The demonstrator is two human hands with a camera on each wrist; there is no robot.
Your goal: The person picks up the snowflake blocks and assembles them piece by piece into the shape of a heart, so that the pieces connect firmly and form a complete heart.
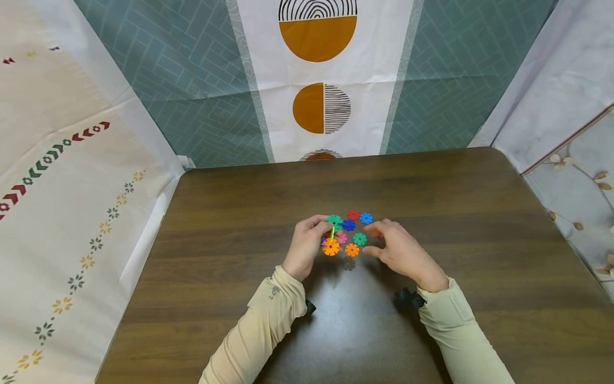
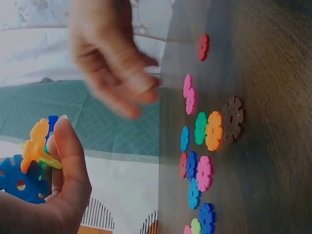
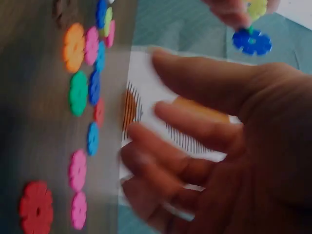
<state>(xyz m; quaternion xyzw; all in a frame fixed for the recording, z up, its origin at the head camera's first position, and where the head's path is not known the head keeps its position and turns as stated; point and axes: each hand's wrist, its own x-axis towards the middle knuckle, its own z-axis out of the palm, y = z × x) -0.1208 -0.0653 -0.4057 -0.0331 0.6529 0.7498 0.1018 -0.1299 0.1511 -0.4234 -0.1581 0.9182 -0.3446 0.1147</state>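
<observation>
My left hand (image 1: pixel 304 245) grips a small cluster of interlocking notched plastic discs (image 2: pixel 36 141), raised above the table. Orange, blue, yellow and green pieces show in it. The palm and fingers hide part of the cluster. To the right my right hand (image 1: pixel 400 248) hovers with fingers spread and loosely bent, nothing between them. It is blurred in both wrist views. Between the hands lie loose discs: a green one (image 1: pixel 360 239), an orange one (image 1: pixel 352 250), a dark brown one (image 1: pixel 348 263), a red one (image 1: pixel 353 214) and a blue one (image 1: pixel 366 218).
More loose discs lie flat on the brown wooden table (image 1: pixel 230 213), among them pink discs (image 3: pixel 78 170) and a red disc (image 3: pixel 36 207) set apart from the others. Patterned cloth (image 1: pixel 201 80) hangs behind the table's far edge, with more cloth on both sides.
</observation>
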